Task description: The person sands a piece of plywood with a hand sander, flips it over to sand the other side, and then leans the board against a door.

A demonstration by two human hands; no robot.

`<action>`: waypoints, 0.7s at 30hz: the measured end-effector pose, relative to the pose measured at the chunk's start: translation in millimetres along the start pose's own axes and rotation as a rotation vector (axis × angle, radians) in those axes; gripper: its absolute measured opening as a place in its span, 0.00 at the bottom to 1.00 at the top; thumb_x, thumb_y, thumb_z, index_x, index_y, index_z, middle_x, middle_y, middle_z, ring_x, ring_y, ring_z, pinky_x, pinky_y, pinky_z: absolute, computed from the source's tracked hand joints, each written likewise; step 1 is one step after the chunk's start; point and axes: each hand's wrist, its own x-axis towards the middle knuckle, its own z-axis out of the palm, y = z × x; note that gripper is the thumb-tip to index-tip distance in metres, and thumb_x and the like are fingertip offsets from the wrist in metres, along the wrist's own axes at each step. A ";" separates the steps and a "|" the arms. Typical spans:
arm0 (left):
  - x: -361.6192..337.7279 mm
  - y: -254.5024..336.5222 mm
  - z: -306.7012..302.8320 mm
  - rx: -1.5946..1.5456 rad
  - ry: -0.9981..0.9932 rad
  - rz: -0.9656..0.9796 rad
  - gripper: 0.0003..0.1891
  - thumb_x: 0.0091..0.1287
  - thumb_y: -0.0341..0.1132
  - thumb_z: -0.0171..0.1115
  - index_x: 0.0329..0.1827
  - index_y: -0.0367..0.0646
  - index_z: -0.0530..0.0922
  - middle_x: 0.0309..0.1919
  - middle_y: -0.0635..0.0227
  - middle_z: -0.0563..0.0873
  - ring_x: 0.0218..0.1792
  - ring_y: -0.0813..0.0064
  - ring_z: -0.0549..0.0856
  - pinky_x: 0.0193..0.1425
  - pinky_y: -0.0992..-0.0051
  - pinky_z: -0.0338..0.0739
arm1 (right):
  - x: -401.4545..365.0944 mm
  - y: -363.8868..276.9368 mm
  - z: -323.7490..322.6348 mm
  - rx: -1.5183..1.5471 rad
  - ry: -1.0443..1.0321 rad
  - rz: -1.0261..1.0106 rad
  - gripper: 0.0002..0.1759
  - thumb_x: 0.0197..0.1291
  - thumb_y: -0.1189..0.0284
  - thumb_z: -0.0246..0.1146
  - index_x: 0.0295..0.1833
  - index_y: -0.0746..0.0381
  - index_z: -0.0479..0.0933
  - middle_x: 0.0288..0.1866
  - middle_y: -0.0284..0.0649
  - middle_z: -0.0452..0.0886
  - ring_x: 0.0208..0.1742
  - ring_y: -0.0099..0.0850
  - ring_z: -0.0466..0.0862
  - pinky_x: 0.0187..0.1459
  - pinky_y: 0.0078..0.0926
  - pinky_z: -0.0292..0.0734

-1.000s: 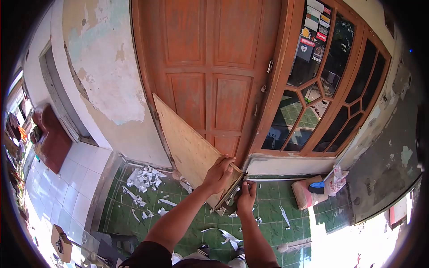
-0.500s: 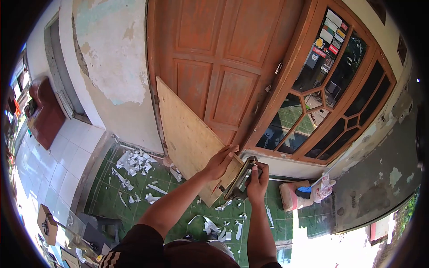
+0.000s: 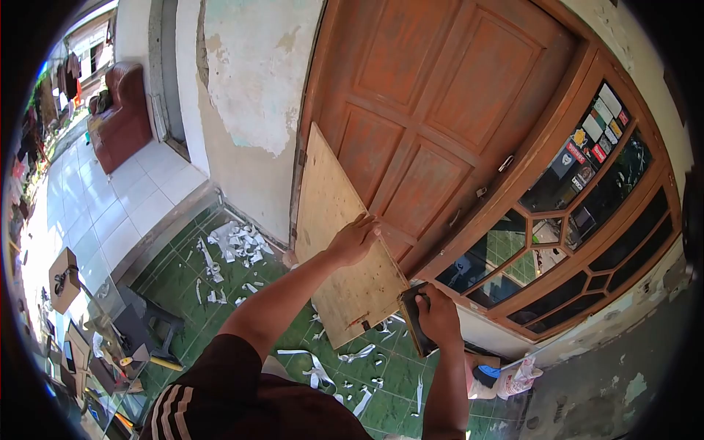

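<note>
Head camera view, from left to right:

1. A brown armchair (image 3: pixel 125 121) stands on white floor tiles (image 3: pixel 158 187) beside a doorway. Below it in the view are a small cardboard box (image 3: pixel 64 281) and a dark stool (image 3: pixel 160 330).
2. White scraps (image 3: pixel 238 242) lie heaped on the green tiled floor (image 3: pixel 176 301) near the wall, with more strips scattered below the board.
3. The plywood board (image 3: pixel 334 264) stands slanted in front of the door, its narrow upper corner close to the door frame. It has a reddish mark and a small dark patch near its bottom edge.
4. The left hand (image 3: pixel 354 240) is closed over the board's long right-hand edge, holding it partway down.
5. The reddish-brown panelled door (image 3: pixel 447 110) is behind the board (its paint looks patchy).
6. The right hand (image 3: pixel 440 315) is clenched around a dark, long-bodied tool (image 3: pixel 416 323), which is at the board's lower right edge. The hand hides part of the tool, so its exact type cannot be told.
7. Farther right, a blue brush head (image 3: pixel 486 374) is just beside a white and pink bag (image 3: pixel 519 378), below the wood-framed window (image 3: pixel 546 253) with stickers on its glass.
</note>
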 end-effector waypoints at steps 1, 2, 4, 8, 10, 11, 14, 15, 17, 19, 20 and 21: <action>1.8 -9.0 1.8 0.050 -0.018 -0.005 0.28 0.86 0.50 0.41 0.70 0.36 0.77 0.76 0.50 0.73 0.81 0.49 0.66 0.84 0.58 0.61 | 0.5 1.3 1.7 -0.005 -0.012 -0.003 0.07 0.69 0.70 0.65 0.47 0.61 0.77 0.41 0.53 0.86 0.45 0.57 0.86 0.47 0.53 0.79; 4.6 -13.2 0.4 0.096 -0.036 -0.009 0.28 0.86 0.50 0.42 0.71 0.36 0.76 0.78 0.50 0.71 0.81 0.49 0.65 0.84 0.58 0.60 | 0.3 2.5 2.1 -0.015 -0.023 -0.005 0.08 0.69 0.69 0.64 0.47 0.61 0.77 0.41 0.53 0.86 0.45 0.57 0.86 0.47 0.54 0.79; 7.8 -22.1 -8.2 0.102 -0.112 -0.005 0.28 0.86 0.50 0.42 0.73 0.36 0.74 0.80 0.51 0.69 0.82 0.49 0.64 0.85 0.58 0.58 | 8.2 -0.4 -1.7 -0.071 -0.090 0.027 0.08 0.70 0.68 0.64 0.47 0.61 0.77 0.41 0.53 0.86 0.45 0.56 0.86 0.48 0.54 0.80; 4.1 -47.1 -10.8 -0.073 -0.144 0.072 0.28 0.85 0.50 0.43 0.76 0.38 0.71 0.81 0.51 0.67 0.81 0.49 0.65 0.84 0.57 0.61 | 30.2 -14.7 -0.7 -0.177 -0.256 0.111 0.10 0.71 0.65 0.62 0.48 0.60 0.77 0.43 0.52 0.86 0.46 0.55 0.86 0.49 0.54 0.80; -5.9 -53.4 -17.5 -0.170 -0.126 0.085 0.27 0.85 0.50 0.44 0.77 0.41 0.70 0.81 0.52 0.66 0.78 0.48 0.70 0.82 0.56 0.65 | 52.0 -20.3 9.9 -0.196 -0.271 0.091 0.10 0.71 0.65 0.62 0.49 0.60 0.77 0.43 0.52 0.86 0.47 0.55 0.86 0.50 0.54 0.80; -10.9 -53.9 -24.7 -0.219 -0.112 0.091 0.27 0.85 0.50 0.44 0.78 0.43 0.69 0.81 0.52 0.66 0.77 0.47 0.72 0.80 0.55 0.67 | 66.1 -22.1 18.7 -0.205 -0.264 0.068 0.10 0.71 0.65 0.62 0.49 0.61 0.76 0.44 0.52 0.86 0.48 0.55 0.86 0.50 0.53 0.80; -36.4 -78.5 -54.7 -0.282 -0.167 -0.033 0.25 0.85 0.49 0.45 0.77 0.45 0.70 0.82 0.55 0.66 0.67 0.46 0.81 0.71 0.55 0.76 | 118.7 -37.7 49.7 -0.205 -0.268 0.043 0.10 0.71 0.67 0.63 0.50 0.61 0.76 0.45 0.52 0.85 0.51 0.55 0.85 0.52 0.54 0.79; -48.4 -92.0 -64.9 -0.323 -0.187 -0.083 0.25 0.85 0.49 0.45 0.76 0.45 0.71 0.82 0.55 0.67 0.66 0.47 0.82 0.69 0.55 0.77 | 138.8 -44.3 60.6 -0.201 -0.273 0.042 0.10 0.71 0.67 0.63 0.50 0.61 0.76 0.45 0.52 0.85 0.51 0.55 0.85 0.52 0.54 0.79; -82.0 -127.6 -85.5 -0.341 -0.273 -0.217 0.25 0.84 0.49 0.45 0.73 0.43 0.74 0.82 0.55 0.67 0.63 0.49 0.85 0.66 0.56 0.78 | 182.7 -58.1 81.7 -0.223 -0.293 0.067 0.10 0.71 0.68 0.63 0.51 0.61 0.75 0.45 0.52 0.85 0.52 0.56 0.85 0.52 0.54 0.78; -132.7 -183.3 -88.6 -0.307 -0.225 -0.270 0.24 0.84 0.48 0.48 0.70 0.40 0.76 0.78 0.52 0.73 0.65 0.50 0.85 0.66 0.60 0.79 | 231.1 -71.6 104.6 -0.238 -0.311 0.076 0.10 0.71 0.68 0.63 0.52 0.61 0.75 0.46 0.53 0.86 0.52 0.56 0.85 0.53 0.55 0.78; -159.6 -207.9 -94.2 -0.334 -0.170 -0.319 0.22 0.83 0.46 0.50 0.69 0.41 0.78 0.74 0.51 0.77 0.63 0.52 0.86 0.65 0.61 0.80 | 255.5 -78.5 117.2 -0.241 -0.318 0.077 0.10 0.71 0.68 0.62 0.52 0.61 0.75 0.46 0.53 0.86 0.53 0.56 0.84 0.53 0.55 0.78; -187.7 -229.2 -102.2 -0.360 -0.117 -0.368 0.21 0.83 0.45 0.52 0.68 0.41 0.80 0.71 0.50 0.80 0.62 0.53 0.87 0.64 0.62 0.80 | 276.4 -83.6 131.6 -0.243 -0.326 0.080 0.11 0.72 0.68 0.62 0.53 0.61 0.76 0.47 0.53 0.86 0.53 0.56 0.84 0.54 0.55 0.78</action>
